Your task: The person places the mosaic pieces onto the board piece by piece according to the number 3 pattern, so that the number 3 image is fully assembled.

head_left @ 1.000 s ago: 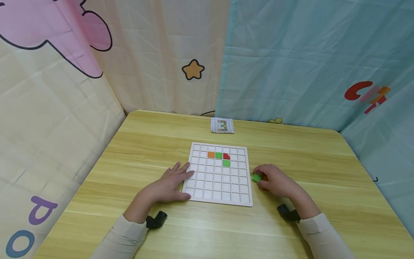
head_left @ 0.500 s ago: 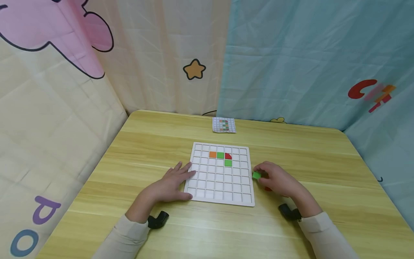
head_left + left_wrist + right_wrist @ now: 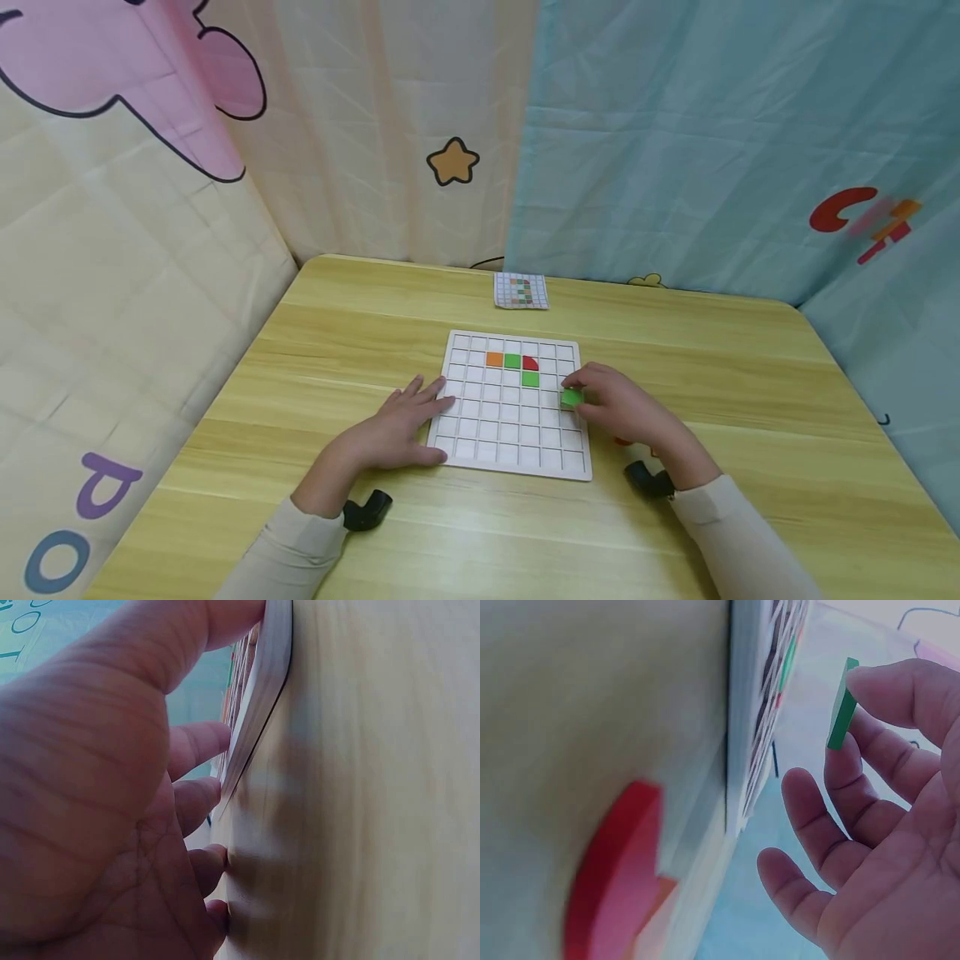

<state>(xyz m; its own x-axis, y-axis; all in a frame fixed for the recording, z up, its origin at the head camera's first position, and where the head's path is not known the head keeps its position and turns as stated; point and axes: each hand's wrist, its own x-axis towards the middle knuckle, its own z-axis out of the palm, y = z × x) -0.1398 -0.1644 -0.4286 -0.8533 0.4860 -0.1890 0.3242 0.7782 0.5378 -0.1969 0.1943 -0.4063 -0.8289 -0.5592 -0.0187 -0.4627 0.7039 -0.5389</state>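
Note:
A white grid board point(image 3: 498, 412) lies on the table, bearing an orange tile point(image 3: 494, 359), a green tile point(image 3: 512, 361), a red tile with one rounded corner point(image 3: 530, 363) and another green tile point(image 3: 530, 379) under the red one. My left hand point(image 3: 401, 427) rests at the board's left edge with fingers spread; in the left wrist view the thumb point(image 3: 232, 619) touches its rim. Over the board's right side, my right hand point(image 3: 618, 406) pinches a green square tile point(image 3: 843, 709) between thumb and fingers, held above the grid.
A small printed card point(image 3: 521, 291) with a coloured grid pattern lies near the table's far edge. Beside the board, partly behind my right hand, are a curved red tile point(image 3: 619, 877) and an orange piece point(image 3: 660, 896). Curtains point(image 3: 660, 150) stand behind the wooden table point(image 3: 375, 308).
My right hand has picked up the green tile from beside the board and carried it left over the board's right columns. The left hand has stayed at the board's edge.

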